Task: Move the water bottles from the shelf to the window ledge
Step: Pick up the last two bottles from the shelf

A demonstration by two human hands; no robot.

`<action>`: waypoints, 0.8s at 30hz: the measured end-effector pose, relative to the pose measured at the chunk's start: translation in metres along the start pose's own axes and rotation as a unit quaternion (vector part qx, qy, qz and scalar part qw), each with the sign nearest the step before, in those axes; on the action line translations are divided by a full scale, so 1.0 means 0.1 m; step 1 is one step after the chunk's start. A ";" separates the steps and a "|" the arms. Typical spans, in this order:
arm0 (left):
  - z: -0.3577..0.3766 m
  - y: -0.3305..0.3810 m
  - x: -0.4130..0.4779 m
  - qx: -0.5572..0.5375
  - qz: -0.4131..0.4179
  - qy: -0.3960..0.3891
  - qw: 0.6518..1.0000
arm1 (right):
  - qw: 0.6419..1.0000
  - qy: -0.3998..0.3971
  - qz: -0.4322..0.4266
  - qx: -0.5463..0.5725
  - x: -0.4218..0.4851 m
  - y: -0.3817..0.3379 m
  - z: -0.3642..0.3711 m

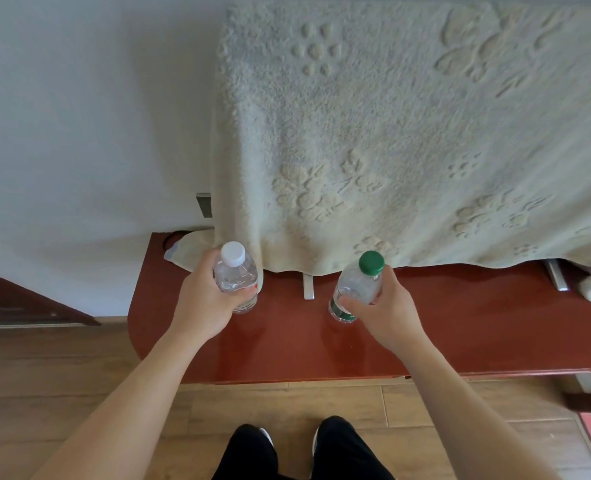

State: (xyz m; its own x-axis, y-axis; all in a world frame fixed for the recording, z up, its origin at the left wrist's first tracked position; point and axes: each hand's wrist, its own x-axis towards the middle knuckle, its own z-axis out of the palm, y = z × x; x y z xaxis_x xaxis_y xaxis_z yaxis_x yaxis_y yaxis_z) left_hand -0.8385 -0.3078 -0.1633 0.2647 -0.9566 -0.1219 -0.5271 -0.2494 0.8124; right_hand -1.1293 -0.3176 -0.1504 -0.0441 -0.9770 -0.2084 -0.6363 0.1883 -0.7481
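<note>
Two clear plastic water bottles are over a glossy red-brown ledge [460, 327]. My left hand [205, 299] grips the white-capped bottle [236, 276] around its body; the bottle is upright near the ledge's left part. My right hand [384, 306] grips the green-capped bottle [358, 289], which leans slightly left, its base just above or on the ledge surface. The two bottles are apart, about one hand's width between them.
A cream fleece blanket [408, 133] hangs down behind the bottles, its hem touching the ledge. Metal brackets [308, 287] stick out under it. A white wall [79, 116] is at left. Wooden floor [62, 368] and my feet lie below.
</note>
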 end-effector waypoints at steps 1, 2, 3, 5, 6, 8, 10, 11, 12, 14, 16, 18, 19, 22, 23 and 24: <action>0.00 0.01 0.00 0.002 0.001 0.001 1.000 | 1.000 0.004 0.000 0.008 0.00 -0.03 -0.03; 0.00 0.02 -0.01 0.006 0.002 0.001 1.000 | 1.000 0.007 -0.002 0.015 0.01 -0.06 -0.07; -0.01 0.04 -0.02 0.009 0.003 0.000 1.000 | 1.000 0.009 -0.007 0.019 0.03 -0.10 -0.11; -0.02 0.07 -0.05 0.015 0.007 -0.005 1.000 | 1.000 0.008 -0.020 0.014 0.06 -0.18 -0.19; -0.02 0.09 -0.07 0.019 0.008 -0.007 1.000 | 1.000 0.006 -0.026 0.009 0.07 -0.22 -0.22; -0.05 0.18 -0.12 0.020 0.011 -0.010 1.000 | 0.999 0.002 -0.032 0.006 0.07 -0.29 -0.29; -0.08 0.31 -0.15 0.018 0.019 -0.015 1.000 | 0.999 -0.002 -0.035 0.003 0.06 -0.36 -0.37; -0.10 0.38 -0.16 0.015 0.024 -0.016 0.999 | 0.999 -0.005 -0.036 0.002 0.05 -0.39 -0.42; -0.13 0.45 -0.17 0.012 0.029 -0.017 0.999 | 0.999 -0.006 -0.036 0.001 0.04 -0.42 -0.46; -0.18 0.59 -0.17 0.004 0.040 -0.018 0.999 | 0.999 -0.006 -0.034 0.002 -0.01 -0.48 -0.55; -0.23 0.73 -0.17 0.001 0.057 -0.019 0.998 | 0.999 0.004 -0.032 0.004 -0.07 -0.53 -0.63; -0.27 0.86 -0.17 0.007 0.077 -0.024 0.997 | 1.000 0.016 -0.027 -0.001 -0.14 -0.60 -0.70; -0.28 0.90 -0.16 0.011 0.088 -0.028 0.996 | 0.999 0.022 -0.023 -0.003 -0.18 -0.64 -0.73; -0.32 1.06 -0.16 0.025 0.115 -0.055 0.991 | 0.999 0.042 -0.007 -0.005 -0.37 -0.73 -0.84; -0.32 1.11 -0.15 0.026 0.125 -0.068 0.989 | 0.999 0.050 -0.001 -0.003 -0.43 -0.75 -0.87; -0.32 1.17 -0.16 0.025 0.135 -0.080 0.987 | 0.998 0.059 0.006 -0.001 -0.51 -0.76 -0.90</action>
State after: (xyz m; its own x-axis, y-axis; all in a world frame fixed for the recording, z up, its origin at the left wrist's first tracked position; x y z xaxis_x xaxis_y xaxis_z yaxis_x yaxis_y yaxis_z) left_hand -0.8782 -0.3171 -0.0482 -0.0204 -0.9998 0.0037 -0.6009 0.0152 0.7992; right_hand -1.1477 -0.2914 -0.0263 -0.1410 -0.9799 -0.1413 -0.6376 0.1991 -0.7442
